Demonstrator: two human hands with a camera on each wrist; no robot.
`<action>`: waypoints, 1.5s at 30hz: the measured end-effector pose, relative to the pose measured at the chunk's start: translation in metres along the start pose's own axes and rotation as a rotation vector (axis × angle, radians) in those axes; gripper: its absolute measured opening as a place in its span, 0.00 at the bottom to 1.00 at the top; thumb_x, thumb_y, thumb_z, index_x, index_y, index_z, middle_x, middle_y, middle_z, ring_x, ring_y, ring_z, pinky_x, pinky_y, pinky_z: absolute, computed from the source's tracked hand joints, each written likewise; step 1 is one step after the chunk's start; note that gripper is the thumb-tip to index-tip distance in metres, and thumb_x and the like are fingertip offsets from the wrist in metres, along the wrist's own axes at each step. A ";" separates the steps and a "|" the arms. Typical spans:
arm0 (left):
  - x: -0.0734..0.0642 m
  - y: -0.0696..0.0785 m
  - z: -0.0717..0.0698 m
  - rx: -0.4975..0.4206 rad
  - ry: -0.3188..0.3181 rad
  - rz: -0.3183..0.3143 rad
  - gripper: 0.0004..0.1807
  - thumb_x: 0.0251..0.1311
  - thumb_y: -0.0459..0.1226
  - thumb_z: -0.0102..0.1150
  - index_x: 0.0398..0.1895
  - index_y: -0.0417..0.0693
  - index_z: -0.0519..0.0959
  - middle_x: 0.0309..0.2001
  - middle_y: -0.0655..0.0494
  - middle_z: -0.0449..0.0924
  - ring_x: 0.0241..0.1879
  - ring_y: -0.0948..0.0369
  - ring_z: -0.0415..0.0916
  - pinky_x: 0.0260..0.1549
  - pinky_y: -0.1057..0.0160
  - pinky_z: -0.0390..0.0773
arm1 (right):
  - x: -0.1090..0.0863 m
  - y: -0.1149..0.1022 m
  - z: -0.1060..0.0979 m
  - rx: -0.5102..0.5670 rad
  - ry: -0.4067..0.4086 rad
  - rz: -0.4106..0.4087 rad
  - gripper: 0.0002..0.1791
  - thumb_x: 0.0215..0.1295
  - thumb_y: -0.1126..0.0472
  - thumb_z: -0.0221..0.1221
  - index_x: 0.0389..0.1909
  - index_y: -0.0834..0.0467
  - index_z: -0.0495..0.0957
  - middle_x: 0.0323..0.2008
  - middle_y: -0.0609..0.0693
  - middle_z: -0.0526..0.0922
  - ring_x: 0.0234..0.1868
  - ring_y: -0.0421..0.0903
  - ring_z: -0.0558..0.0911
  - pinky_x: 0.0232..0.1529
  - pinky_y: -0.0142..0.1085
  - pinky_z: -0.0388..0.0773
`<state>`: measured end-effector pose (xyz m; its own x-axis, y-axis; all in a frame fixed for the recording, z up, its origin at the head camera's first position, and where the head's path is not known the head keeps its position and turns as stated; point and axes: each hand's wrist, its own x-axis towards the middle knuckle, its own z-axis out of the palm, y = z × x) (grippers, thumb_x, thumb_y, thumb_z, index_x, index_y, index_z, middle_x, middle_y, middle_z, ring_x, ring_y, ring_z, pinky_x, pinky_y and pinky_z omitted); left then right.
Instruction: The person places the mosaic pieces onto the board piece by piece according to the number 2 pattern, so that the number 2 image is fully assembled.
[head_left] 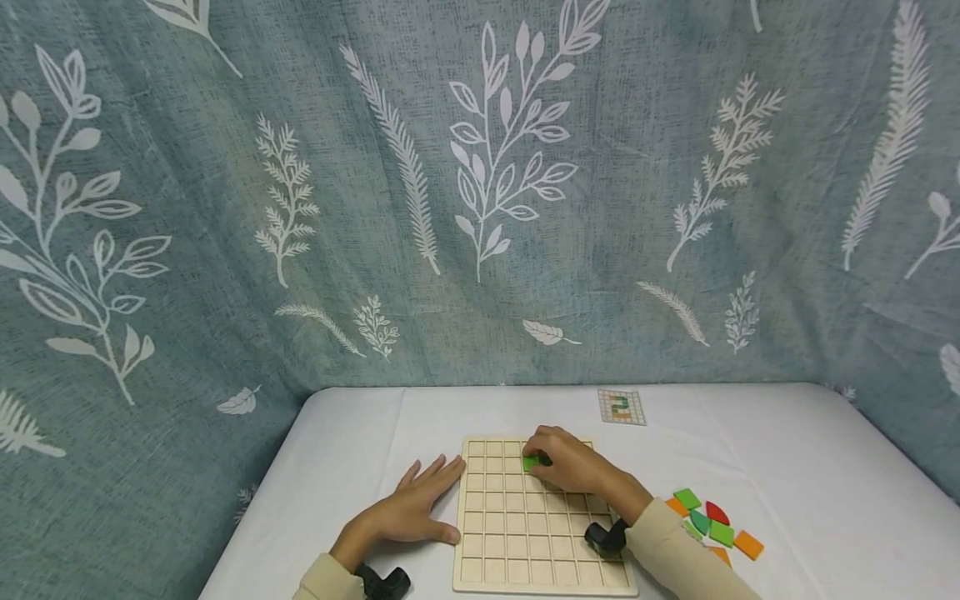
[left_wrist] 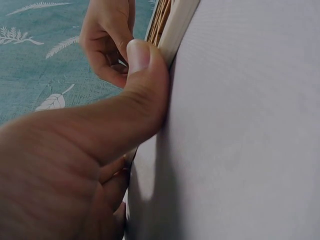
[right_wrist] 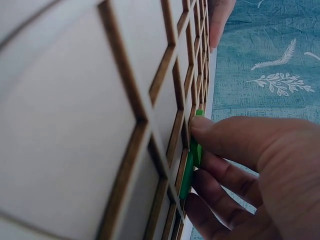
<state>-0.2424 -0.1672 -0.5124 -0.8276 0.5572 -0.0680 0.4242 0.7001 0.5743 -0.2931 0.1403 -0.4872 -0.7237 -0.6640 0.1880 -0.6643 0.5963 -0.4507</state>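
Observation:
A pale wooden grid board [head_left: 495, 525] lies on the white table. My left hand [head_left: 411, 510] rests flat beside its left edge, fingers spread, with the thumb [left_wrist: 145, 75] against the board's side in the left wrist view. Over the far part of the grid, my right hand [head_left: 573, 467] pinches a bright green square tile [right_wrist: 197, 147] between thumb and fingers, close against the cells. Just beside that tile in the right wrist view is a darker green piece [right_wrist: 186, 175] at the grid, under my fingertips. The palm and curled fingers hide part of the board's far right.
Right of the board lies a loose group of pieces: green, orange and teal ones, a red curved piece [head_left: 717, 512] and an orange square [head_left: 748, 545]. A small pattern card [head_left: 622, 407] with a coloured figure lies at the back. A leaf-print curtain [head_left: 480, 208] hangs behind.

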 end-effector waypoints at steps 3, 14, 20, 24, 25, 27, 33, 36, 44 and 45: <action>0.000 0.000 0.000 -0.007 -0.005 0.001 0.63 0.45 0.61 0.71 0.80 0.45 0.50 0.81 0.47 0.47 0.81 0.46 0.39 0.76 0.35 0.29 | 0.000 0.001 0.000 0.003 -0.003 0.011 0.12 0.64 0.64 0.66 0.48 0.60 0.83 0.43 0.48 0.82 0.45 0.44 0.80 0.46 0.37 0.81; -0.001 0.002 -0.001 -0.010 -0.007 0.002 0.63 0.45 0.60 0.71 0.80 0.44 0.51 0.80 0.46 0.47 0.81 0.45 0.40 0.75 0.35 0.30 | -0.001 0.001 -0.001 0.020 -0.006 0.027 0.12 0.64 0.63 0.66 0.47 0.59 0.83 0.43 0.49 0.81 0.45 0.45 0.80 0.46 0.39 0.81; -0.001 0.003 -0.002 -0.014 0.002 -0.007 0.62 0.45 0.59 0.72 0.79 0.44 0.51 0.80 0.46 0.48 0.80 0.45 0.40 0.75 0.35 0.30 | -0.001 0.001 -0.001 0.036 -0.012 0.056 0.13 0.64 0.62 0.67 0.49 0.59 0.84 0.44 0.47 0.81 0.46 0.44 0.80 0.48 0.40 0.81; -0.001 0.004 -0.002 -0.012 0.002 -0.013 0.62 0.45 0.59 0.72 0.79 0.43 0.51 0.80 0.45 0.48 0.80 0.44 0.41 0.75 0.34 0.30 | 0.000 0.001 -0.002 0.051 -0.030 0.062 0.14 0.65 0.61 0.66 0.50 0.59 0.83 0.45 0.48 0.81 0.46 0.45 0.79 0.47 0.40 0.81; -0.001 0.004 -0.002 -0.011 0.001 -0.014 0.62 0.45 0.59 0.72 0.79 0.43 0.51 0.80 0.45 0.48 0.80 0.44 0.40 0.75 0.34 0.30 | 0.001 0.002 -0.002 0.055 -0.035 0.065 0.14 0.65 0.60 0.66 0.50 0.58 0.83 0.45 0.48 0.81 0.46 0.45 0.79 0.47 0.40 0.81; -0.001 0.004 -0.001 -0.011 0.000 -0.020 0.63 0.45 0.60 0.72 0.79 0.43 0.51 0.80 0.46 0.48 0.80 0.45 0.40 0.75 0.35 0.30 | 0.001 0.001 -0.002 0.067 -0.042 0.073 0.14 0.65 0.60 0.66 0.50 0.59 0.83 0.45 0.48 0.81 0.46 0.44 0.79 0.47 0.40 0.80; -0.001 0.003 -0.002 -0.007 -0.006 -0.010 0.62 0.46 0.61 0.70 0.80 0.45 0.50 0.80 0.47 0.47 0.81 0.45 0.39 0.75 0.35 0.30 | 0.001 -0.001 -0.007 0.100 -0.040 0.098 0.15 0.66 0.59 0.65 0.52 0.60 0.81 0.46 0.49 0.81 0.46 0.45 0.81 0.46 0.39 0.81; -0.002 0.003 -0.003 -0.002 -0.007 -0.005 0.62 0.47 0.62 0.70 0.80 0.45 0.50 0.81 0.47 0.47 0.81 0.45 0.39 0.75 0.35 0.30 | 0.001 -0.003 -0.012 0.125 -0.044 0.091 0.15 0.67 0.59 0.64 0.52 0.60 0.81 0.48 0.51 0.83 0.50 0.49 0.82 0.50 0.42 0.82; -0.002 0.002 -0.001 -0.007 -0.015 0.010 0.62 0.48 0.62 0.69 0.80 0.45 0.50 0.81 0.47 0.47 0.81 0.45 0.39 0.75 0.34 0.30 | -0.008 0.000 -0.023 0.129 -0.050 0.068 0.16 0.69 0.59 0.63 0.53 0.62 0.80 0.50 0.55 0.83 0.52 0.53 0.83 0.51 0.46 0.83; -0.002 0.002 0.000 -0.008 -0.018 0.009 0.62 0.48 0.62 0.69 0.80 0.45 0.50 0.81 0.47 0.47 0.81 0.45 0.39 0.75 0.35 0.30 | -0.011 0.001 -0.025 0.126 -0.047 0.063 0.16 0.68 0.59 0.63 0.53 0.62 0.80 0.50 0.55 0.83 0.52 0.54 0.83 0.51 0.46 0.83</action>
<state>-0.2398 -0.1671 -0.5109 -0.8169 0.5715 -0.0774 0.4288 0.6916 0.5813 -0.2901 0.1592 -0.4680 -0.7520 -0.6488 0.1163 -0.5867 0.5786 -0.5666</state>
